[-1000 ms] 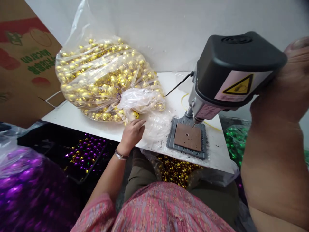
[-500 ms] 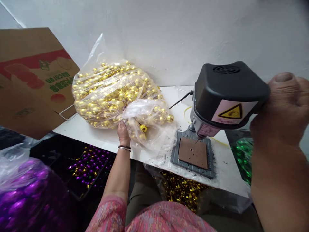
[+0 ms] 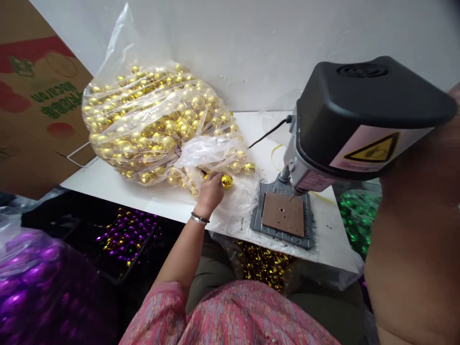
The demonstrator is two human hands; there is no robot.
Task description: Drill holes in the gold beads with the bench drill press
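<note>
My left hand (image 3: 211, 190), with bracelets at the wrist, is at the mouth of a clear plastic bag (image 3: 201, 152) full of shiny gold balls (image 3: 167, 127). Its fingers are curled together, and whatever is between them is hidden. One loose gold ball (image 3: 227, 181) sits right beside the fingers. My right hand (image 3: 419, 177) is blurred at the far side of a small black drill press (image 3: 373, 91), its fingers hidden behind the motor housing. Under the drill bit lies a brown square board (image 3: 283, 215) with a hole, on the grey base (image 3: 257, 218).
A cardboard box (image 3: 36, 129) leans at the left. A bag of purple balls (image 3: 39, 282) is at lower left, near a black tray of mixed balls (image 3: 129, 239). Gold balls (image 3: 266, 268) lie below the white table's edge (image 3: 334, 258); green ones (image 3: 355, 215) are at right.
My left hand has moved right from the bag's gathered neck to its mouth, beside the loose gold ball. My right hand has slipped further behind the drill press. The view has shifted.
</note>
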